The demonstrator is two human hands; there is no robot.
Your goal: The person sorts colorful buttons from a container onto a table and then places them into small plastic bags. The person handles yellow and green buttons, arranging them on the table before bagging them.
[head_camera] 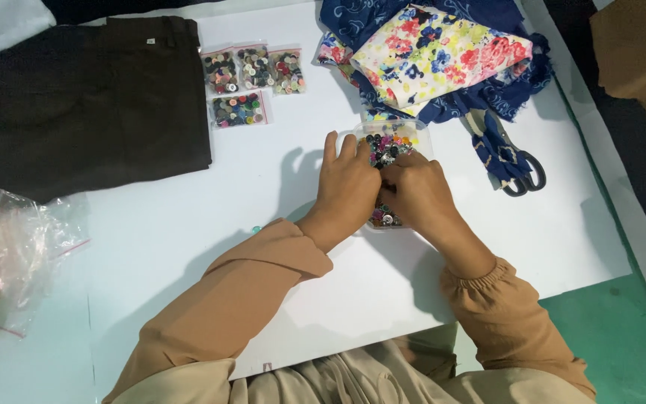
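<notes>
On the white table sheet (188, 224), mid-frame: a clear plastic tub of mixed coloured buttons (392, 146) sits under both hands. Four small zip bags of buttons (252, 82) already lie filled beside the dark brown folded trousers (76, 105); the tub looks well stocked, so much sorting appears left. Left hand (349, 187) rests on the tub's near-left edge, fingers loosely extended, grip not discernible. Right hand (416, 191) curls into the buttons, fingertips hidden; cannot tell what it holds. Empty clear bags (16, 239) lie far left.
</notes>
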